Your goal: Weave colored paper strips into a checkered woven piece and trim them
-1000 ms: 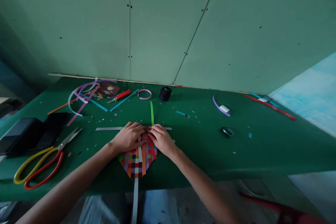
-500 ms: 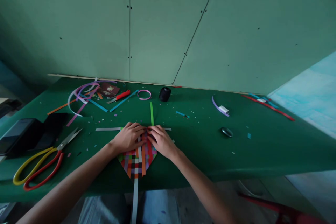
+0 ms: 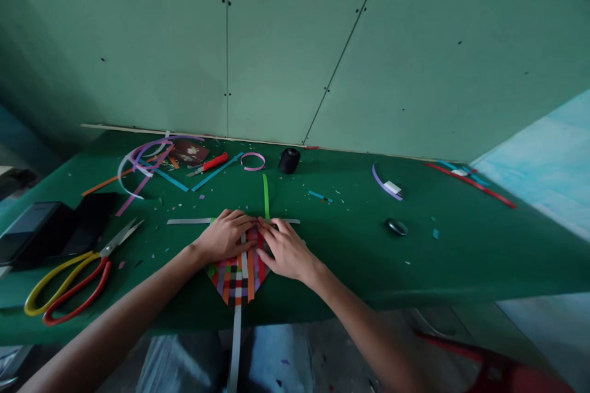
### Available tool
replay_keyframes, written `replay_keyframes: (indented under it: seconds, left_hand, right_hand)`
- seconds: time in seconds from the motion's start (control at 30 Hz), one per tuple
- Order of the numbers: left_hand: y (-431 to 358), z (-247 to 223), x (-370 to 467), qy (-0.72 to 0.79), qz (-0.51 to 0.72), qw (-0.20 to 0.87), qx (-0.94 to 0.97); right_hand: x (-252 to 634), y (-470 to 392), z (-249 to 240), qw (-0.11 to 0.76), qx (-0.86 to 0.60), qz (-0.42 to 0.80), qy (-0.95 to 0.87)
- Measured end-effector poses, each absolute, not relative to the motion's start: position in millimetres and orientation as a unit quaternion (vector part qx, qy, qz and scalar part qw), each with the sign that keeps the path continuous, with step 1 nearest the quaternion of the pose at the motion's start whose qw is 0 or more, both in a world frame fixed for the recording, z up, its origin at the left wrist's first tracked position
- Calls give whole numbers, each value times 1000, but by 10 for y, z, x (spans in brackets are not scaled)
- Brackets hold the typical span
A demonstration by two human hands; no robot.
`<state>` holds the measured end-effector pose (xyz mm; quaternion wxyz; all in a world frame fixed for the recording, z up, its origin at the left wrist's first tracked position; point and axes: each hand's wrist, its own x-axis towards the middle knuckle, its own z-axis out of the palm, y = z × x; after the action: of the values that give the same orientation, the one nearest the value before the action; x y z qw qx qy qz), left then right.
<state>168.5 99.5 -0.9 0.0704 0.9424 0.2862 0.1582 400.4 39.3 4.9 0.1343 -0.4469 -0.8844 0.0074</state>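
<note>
A woven piece of coloured paper strips (image 3: 239, 279), with a pointed lower end, lies at the near edge of the table. My left hand (image 3: 227, 233) rests over its upper left, fingers together and flat, thumb apart. My right hand (image 3: 283, 249) lies on its upper right, fingertips at the top edge and thumb spread from them. The two hands' fingertips nearly meet. A white strip (image 3: 188, 221) sticks out sideways from beneath the hands. One green strip (image 3: 266, 196) points away at the top, and a long pale strip (image 3: 236, 344) hangs off the table edge.
Scissors (image 3: 99, 270) and a black case (image 3: 37, 236) lie at left. Behind them are loose paper strips (image 3: 138, 163) and a red-handled cutter (image 3: 214, 162). A black spool (image 3: 289, 161) stands near the wall. At right lie a dark oval object (image 3: 396, 227) and a red strip (image 3: 483, 190).
My right hand has shifted slightly, its thumb now further apart from the fingers. The left hand stays in place. The view has tilted a little.
</note>
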Motion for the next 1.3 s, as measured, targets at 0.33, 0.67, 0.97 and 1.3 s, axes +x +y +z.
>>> replay_keyframes:
  seconds: [0.33, 0.67, 0.97, 1.3]
  left_hand:
    - [989, 1, 1679, 286, 157, 70, 943]
    - [994, -2, 1674, 284, 163, 75, 942]
    - [994, -45, 1672, 272, 151, 53, 949]
    - [1004, -8, 1664, 256, 145, 65, 954]
  right_hand:
    - [4134, 444, 130, 116, -420, 52, -898]
    - [4136, 517, 136, 103, -381, 25, -919]
    - [4146, 504, 95, 102, -412, 21, -905]
    - [4170, 476, 32, 124, -423, 35, -897]
